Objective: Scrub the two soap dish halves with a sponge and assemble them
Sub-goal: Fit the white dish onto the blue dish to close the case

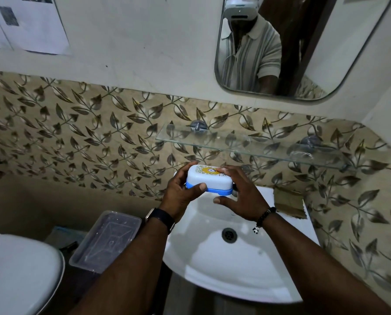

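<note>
The soap dish is held closed above the back of the white sink: a white lid with a yellow round label sits on a blue base, whose edge shows along the bottom. My left hand grips its left end, thumb on the front edge. My right hand holds its right end, fingers over the top and thumb below. No sponge is visible.
A glass shelf juts from the leaf-patterned tile wall just above the dish. A brown cloth lies on the sink's back right corner. A clear plastic container stands left of the sink, beside a white toilet lid. A mirror hangs above.
</note>
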Motion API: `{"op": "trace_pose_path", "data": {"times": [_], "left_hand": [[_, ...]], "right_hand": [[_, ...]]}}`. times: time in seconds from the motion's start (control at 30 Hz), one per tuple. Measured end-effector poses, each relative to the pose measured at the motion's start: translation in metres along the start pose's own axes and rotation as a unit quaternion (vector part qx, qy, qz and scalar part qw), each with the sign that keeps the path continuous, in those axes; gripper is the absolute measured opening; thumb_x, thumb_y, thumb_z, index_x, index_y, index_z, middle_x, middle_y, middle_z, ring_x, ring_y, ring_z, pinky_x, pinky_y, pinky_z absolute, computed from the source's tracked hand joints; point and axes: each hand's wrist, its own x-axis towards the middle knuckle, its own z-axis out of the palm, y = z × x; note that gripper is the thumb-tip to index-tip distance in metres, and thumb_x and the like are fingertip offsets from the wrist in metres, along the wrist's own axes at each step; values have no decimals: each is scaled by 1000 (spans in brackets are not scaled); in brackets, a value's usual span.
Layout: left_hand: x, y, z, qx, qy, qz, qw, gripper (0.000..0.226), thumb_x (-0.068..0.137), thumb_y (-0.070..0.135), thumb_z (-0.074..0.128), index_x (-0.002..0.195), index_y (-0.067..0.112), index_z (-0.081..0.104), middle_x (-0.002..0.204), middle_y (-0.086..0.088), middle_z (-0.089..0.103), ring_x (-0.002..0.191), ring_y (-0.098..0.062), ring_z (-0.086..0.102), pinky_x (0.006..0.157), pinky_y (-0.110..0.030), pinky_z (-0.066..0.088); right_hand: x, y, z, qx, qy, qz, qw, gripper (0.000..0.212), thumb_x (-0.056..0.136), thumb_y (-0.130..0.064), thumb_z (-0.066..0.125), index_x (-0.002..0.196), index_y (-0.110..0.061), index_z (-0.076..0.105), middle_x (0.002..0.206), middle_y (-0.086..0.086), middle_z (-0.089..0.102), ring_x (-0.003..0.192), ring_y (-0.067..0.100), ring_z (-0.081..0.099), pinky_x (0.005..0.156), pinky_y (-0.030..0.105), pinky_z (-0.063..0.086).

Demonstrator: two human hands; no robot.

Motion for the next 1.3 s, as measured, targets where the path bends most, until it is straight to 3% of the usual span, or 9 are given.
{"op": "trace_pose_path", "data": {"times": [0.1,0.27,0.43,0.63,0.73,0.87,1.03,1.2,1.3], "left_hand": [[-1,-1,2,-19,3,-17,1000,68,67,18,85,130,20,60,128,-14,65,115,-30,65,88,-41,56],[1,1,3,-45,3,-54,998,68,70,18,83,133,18,58,127,-10,67,115,-28,65,86,-39,57],[4,11,5,-54,19,-98,994,52,82,37,75,130,21,64,131,-11,64,119,-30,63,85,-43,59],[9,28,11,-13,21,-39,999,50,79,25,76,127,22,65,118,-3,73,106,-21,70,75,-36,59],[17,42,21,-10,22,2,1000,46,82,16,75,126,24,66,119,-1,72,105,-18,70,74,-34,59],[35,69,40,-3,23,51,998,50,84,13,75,132,19,63,132,-9,65,109,-23,67,81,-45,60],[67,87,67,44,-11,75,996,48,89,12,73,135,18,60,136,-12,61,113,-25,64,85,-47,59],[99,79,100,144,-33,116,982,49,90,17,72,137,16,58,132,-4,64,110,-18,63,87,-33,58],[117,69,110,248,-44,136,958,46,91,24,72,135,17,59,133,-1,63,120,-16,59,102,-36,51]], "right_hand": [[2,0,-3,-49,37,-34,998,54,84,-13,74,135,-12,54,132,2,55,123,12,52,95,24,52],[0,1,-2,-92,55,-30,994,52,82,-3,68,132,-9,58,131,8,59,120,11,53,99,18,46],[-2,4,-4,-108,71,-23,991,53,80,3,68,131,-7,59,131,10,60,120,21,57,99,34,50],[7,-1,-17,-281,120,-74,949,51,79,-18,67,129,-12,62,128,15,61,109,33,61,80,39,55],[20,-9,-31,-356,163,-131,911,48,80,-18,63,127,-12,60,124,17,62,106,34,58,83,44,50],[40,-18,-60,-367,156,-146,906,52,81,-22,70,130,-13,54,131,18,58,117,33,55,93,45,51],[51,-22,-105,-339,144,-110,923,52,83,-32,76,127,-8,62,131,21,56,119,34,54,98,41,51],[52,-12,-132,-300,184,-35,935,44,81,-19,80,120,-3,67,123,21,60,115,35,58,97,47,51],[48,1,-141,-292,185,3,938,43,80,-14,80,120,-4,67,124,20,60,116,35,57,98,46,50]]}}
